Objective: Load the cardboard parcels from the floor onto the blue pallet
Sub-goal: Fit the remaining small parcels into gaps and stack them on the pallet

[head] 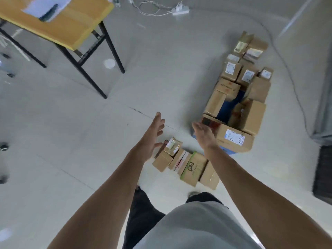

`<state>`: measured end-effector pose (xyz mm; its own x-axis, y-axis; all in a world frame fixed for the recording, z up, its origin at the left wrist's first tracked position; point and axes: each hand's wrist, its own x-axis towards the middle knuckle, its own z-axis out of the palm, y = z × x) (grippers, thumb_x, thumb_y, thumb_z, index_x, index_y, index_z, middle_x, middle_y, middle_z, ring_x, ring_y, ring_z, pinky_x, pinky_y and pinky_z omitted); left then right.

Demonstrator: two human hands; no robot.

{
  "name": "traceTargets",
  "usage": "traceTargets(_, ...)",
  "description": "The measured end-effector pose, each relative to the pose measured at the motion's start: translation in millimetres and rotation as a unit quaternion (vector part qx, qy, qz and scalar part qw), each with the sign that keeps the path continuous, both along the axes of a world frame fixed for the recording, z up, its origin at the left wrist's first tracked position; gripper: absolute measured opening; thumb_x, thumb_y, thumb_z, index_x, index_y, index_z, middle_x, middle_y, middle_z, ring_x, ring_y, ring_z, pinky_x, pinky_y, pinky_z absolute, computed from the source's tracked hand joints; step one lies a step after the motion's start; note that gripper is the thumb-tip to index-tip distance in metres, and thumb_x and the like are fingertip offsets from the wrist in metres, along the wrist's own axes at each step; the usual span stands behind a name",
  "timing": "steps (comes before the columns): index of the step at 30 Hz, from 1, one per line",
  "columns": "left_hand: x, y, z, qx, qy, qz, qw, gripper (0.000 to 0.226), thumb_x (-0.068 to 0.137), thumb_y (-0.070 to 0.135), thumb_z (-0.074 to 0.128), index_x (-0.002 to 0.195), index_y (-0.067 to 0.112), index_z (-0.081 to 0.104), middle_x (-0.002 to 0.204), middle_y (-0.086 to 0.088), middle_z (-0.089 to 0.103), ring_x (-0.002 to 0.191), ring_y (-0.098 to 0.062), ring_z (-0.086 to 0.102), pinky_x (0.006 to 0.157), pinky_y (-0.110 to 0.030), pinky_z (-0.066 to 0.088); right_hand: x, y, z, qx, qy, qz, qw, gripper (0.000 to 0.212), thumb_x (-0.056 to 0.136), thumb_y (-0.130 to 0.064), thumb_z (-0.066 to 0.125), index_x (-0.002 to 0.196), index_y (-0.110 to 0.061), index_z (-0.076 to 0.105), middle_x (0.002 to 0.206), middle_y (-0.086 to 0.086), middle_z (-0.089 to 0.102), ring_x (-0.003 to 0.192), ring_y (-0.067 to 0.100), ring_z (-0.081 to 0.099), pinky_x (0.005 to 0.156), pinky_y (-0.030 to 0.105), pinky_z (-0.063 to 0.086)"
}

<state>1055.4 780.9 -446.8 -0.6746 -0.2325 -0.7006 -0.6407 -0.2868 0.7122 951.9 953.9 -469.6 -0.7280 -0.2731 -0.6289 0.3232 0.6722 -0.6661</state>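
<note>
Blue pallet (230,106) lay ahead-right, mostly covered by matte brown cardboard parcels (253,119), blue showing only in gaps. A row of smaller boxy floor parcels (193,168), one green-printed and some labelled, sat on glossy pale tile just short of the pallet, long axis running far-left to near-right. Left hand (152,135) and right hand (203,134) were spread and empty, flanking the row's far end. The left hand was judged nearer.

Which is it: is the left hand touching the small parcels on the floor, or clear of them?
Apart. The head view shows a strip of pale floor between the open left hand and the small parcels; it holds nothing.
</note>
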Motion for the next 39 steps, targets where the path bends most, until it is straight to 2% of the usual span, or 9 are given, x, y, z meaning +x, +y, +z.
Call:
traceTargets(5, -28, -72, -3, 0.016, -0.032, -0.144, 0.989, 0.080, 0.096, 0.081, 0.027, 0.156, 0.030, 0.043, 0.162, 0.006, 0.041, 0.140, -0.011, 0.042, 0.114, -0.050, 0.040, 36, -55, -7, -0.032, 0.012, -0.174, 0.984, 0.048, 0.109, -0.043, 0.042, 0.143, -0.011, 0.056, 0.148, 0.015, 0.054, 0.124, 0.026, 0.051, 0.104, 0.038, 0.037)
traceTargets(9, -53, -102, -5, 0.012, -0.049, -0.254, 0.966, 0.079, 0.097, 0.080, 0.026, 0.155, 0.030, 0.045, 0.160, 0.007, 0.043, 0.140, -0.012, 0.042, 0.116, -0.051, 0.038, 62, -90, -13, -0.059, 0.032, -0.265, 0.962, 0.052, 0.111, -0.035, 0.041, 0.135, 0.010, 0.053, 0.139, 0.031, 0.056, 0.131, 0.046, 0.050, 0.107, 0.056, 0.043)
traceTargets(11, -65, -104, -5, 0.011, -0.055, -0.300, 0.952, 0.078, 0.097, 0.080, 0.026, 0.153, 0.031, 0.046, 0.159, 0.007, 0.044, 0.141, -0.013, 0.042, 0.116, -0.050, 0.037, 70, -101, -11, -0.065, 0.033, -0.319, 0.945, 0.051, 0.110, -0.037, 0.043, 0.142, 0.001, 0.053, 0.142, 0.016, 0.059, 0.136, 0.036, 0.050, 0.109, 0.043, 0.041)
traceTargets(14, -82, -96, -12, 0.013, -0.059, -0.366, 0.929, 0.080, 0.096, 0.081, 0.024, 0.155, 0.031, 0.043, 0.161, 0.009, 0.043, 0.142, -0.011, 0.041, 0.112, -0.047, 0.038, 75, -107, -19, -0.076, 0.020, -0.394, 0.916, 0.051, 0.109, -0.040, 0.045, 0.148, -0.008, 0.051, 0.148, 0.010, 0.055, 0.139, 0.025, 0.048, 0.110, 0.034, 0.037)
traceTargets(19, -108, -74, -34, -0.007, -0.085, -0.431, 0.898, 0.082, 0.094, 0.083, 0.024, 0.156, 0.033, 0.042, 0.163, 0.011, 0.041, 0.142, -0.009, 0.041, 0.117, -0.050, 0.035, 75, -103, -43, -0.078, 0.021, -0.461, 0.884, 0.053, 0.107, -0.045, 0.046, 0.145, -0.009, 0.056, 0.120, -0.006, 0.064, 0.124, 0.018, 0.053, 0.097, 0.026, 0.040)
traceTargets(22, -127, -56, -49, -0.013, -0.096, -0.459, 0.883, 0.084, 0.093, 0.085, 0.025, 0.158, 0.033, 0.040, 0.165, 0.009, 0.038, 0.147, -0.012, 0.038, 0.119, -0.052, 0.034, 73, -95, -59, -0.065, 0.025, -0.482, 0.873, 0.057, 0.107, -0.048, 0.044, 0.145, -0.008, 0.056, 0.145, 0.009, 0.059, 0.138, 0.027, 0.049, 0.115, 0.043, 0.037)
traceTargets(27, -163, -26, -75, -0.012, -0.098, -0.497, 0.862, 0.083, 0.095, 0.082, 0.027, 0.159, 0.031, 0.039, 0.165, 0.003, 0.037, 0.147, -0.013, 0.039, 0.116, -0.051, 0.037, 65, -81, -87, -0.068, 0.011, -0.539, 0.839, 0.054, 0.108, -0.045, 0.041, 0.147, -0.009, 0.053, 0.151, 0.011, 0.053, 0.138, 0.027, 0.048, 0.114, 0.037, 0.034)
traceTargets(32, -192, -4, -106, -0.026, -0.131, -0.584, 0.800, 0.084, 0.096, 0.080, 0.026, 0.160, 0.026, 0.037, 0.167, 0.001, 0.034, 0.151, -0.017, 0.034, 0.119, -0.057, 0.034, 58, -81, -119, -0.075, -0.025, -0.651, 0.755, 0.051, 0.109, -0.042, 0.043, 0.150, -0.011, 0.049, 0.154, 0.009, 0.049, 0.142, 0.026, 0.044, 0.113, 0.036, 0.033)
traceTargets(39, -246, 14, -193, -0.048, -0.186, -0.719, 0.668, 0.079, 0.100, 0.076, 0.025, 0.159, 0.026, 0.037, 0.166, 0.004, 0.037, 0.151, -0.015, 0.035, 0.119, -0.056, 0.032, 34, -116, -194, -0.067, -0.059, -0.795, 0.600, 0.049, 0.108, -0.042, 0.046, 0.147, -0.012, 0.054, 0.150, 0.004, 0.055, 0.140, 0.020, 0.047, 0.120, 0.045, 0.033)
